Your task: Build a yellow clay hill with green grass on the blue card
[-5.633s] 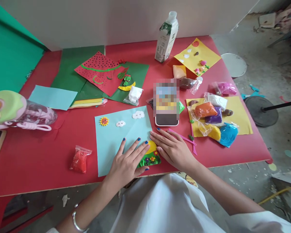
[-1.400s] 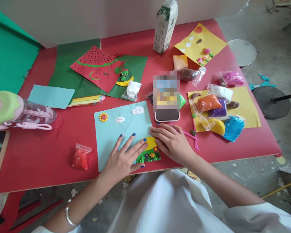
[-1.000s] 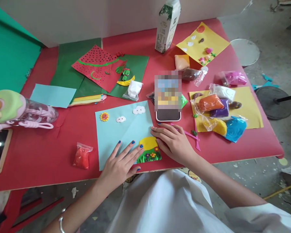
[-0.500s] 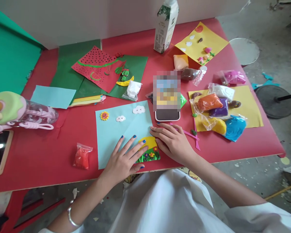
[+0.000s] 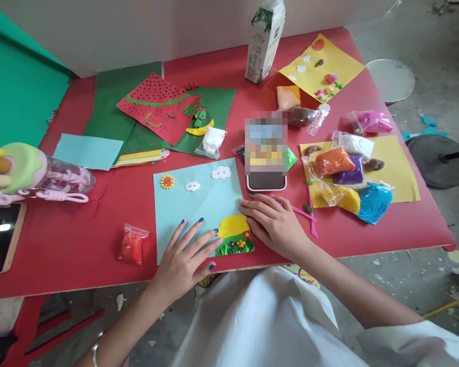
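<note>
Beneath everything, a red counter (image 5: 72,244) is running back to a pale upright panel (image 5: 122,30). The left hand (image 5: 183,260) is lying with its fingers spread wide, gripping nothing, over the lower part of a light-blue sheet (image 5: 191,209); two of its fingertips are meeting the left edge of the clay hill. The right hand (image 5: 275,221) is resting flat, its fingers straight and rather close together, also gripping nothing, and its fingertips are touching the sheet's right edge. Between the hands, in the sheet's lower right corner, the yellow clay hill (image 5: 233,226) is rising above a green clay strip (image 5: 235,248) dotted with small flowers. Higher up, a clay sun (image 5: 167,181) and two white clouds (image 5: 221,172) are decorating the blue. Just beyond the right hand, a phone (image 5: 266,182) is lying with its screen blurred out, and pink modelling tools (image 5: 314,227) are crossing beside it. Farther right, bags of orange clay (image 5: 334,162), purple clay (image 5: 348,176) and blue clay (image 5: 375,201) are sitting on a yellow sheet (image 5: 401,178). On the left, a bag of red clay (image 5: 133,246) is lying alone; behind the phone, a carton (image 5: 265,43) is standing upright.
</note>
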`<state>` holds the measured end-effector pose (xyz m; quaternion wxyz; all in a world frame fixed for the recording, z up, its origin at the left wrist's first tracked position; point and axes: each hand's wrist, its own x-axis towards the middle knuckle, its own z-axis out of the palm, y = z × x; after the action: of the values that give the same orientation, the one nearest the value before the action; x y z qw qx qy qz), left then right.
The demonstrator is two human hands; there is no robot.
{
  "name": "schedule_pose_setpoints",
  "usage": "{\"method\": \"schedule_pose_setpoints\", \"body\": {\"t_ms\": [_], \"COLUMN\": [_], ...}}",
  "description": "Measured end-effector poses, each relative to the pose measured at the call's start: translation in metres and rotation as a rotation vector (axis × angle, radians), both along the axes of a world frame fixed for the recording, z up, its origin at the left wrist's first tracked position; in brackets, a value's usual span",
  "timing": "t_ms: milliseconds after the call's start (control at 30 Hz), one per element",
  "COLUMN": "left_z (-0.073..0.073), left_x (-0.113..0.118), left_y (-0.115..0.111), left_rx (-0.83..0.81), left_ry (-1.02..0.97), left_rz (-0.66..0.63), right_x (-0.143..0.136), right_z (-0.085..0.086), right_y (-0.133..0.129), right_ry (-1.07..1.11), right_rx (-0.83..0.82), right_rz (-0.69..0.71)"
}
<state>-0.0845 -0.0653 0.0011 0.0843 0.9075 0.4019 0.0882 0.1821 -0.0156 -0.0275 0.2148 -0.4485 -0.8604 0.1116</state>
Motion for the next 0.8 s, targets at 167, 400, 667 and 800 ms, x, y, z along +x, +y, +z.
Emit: {"method": "schedule_pose_setpoints", "body": {"t_ms": [167,400,667,800], "left_z": [-0.003,-0.010,-0.006,-0.005], "left_x": [0.009,0.023,0.017,0.016], "left_y": [0.008,0.011,0.005,0.001], "left_rx": [-0.026,0.044,0.061,0.072], "left_ry": [0.021,0.110,0.082,0.073], "left_rz": [0.018,-0.021,0.009,0.025], "right_x": [-0.001,-0.001,0.000,0.001], "right_z": [0.001,0.001,-0.001,-0.001], "right_y": [0.000,-0.001,-0.001,-0.001], "right_ry": [0.003,-0.006,-0.029,-0.022], "right_rx": [-0.003,-0.012,-0.030,-0.023], "right_rz": [-0.009,-0.018,-0.008,-0.003]}}
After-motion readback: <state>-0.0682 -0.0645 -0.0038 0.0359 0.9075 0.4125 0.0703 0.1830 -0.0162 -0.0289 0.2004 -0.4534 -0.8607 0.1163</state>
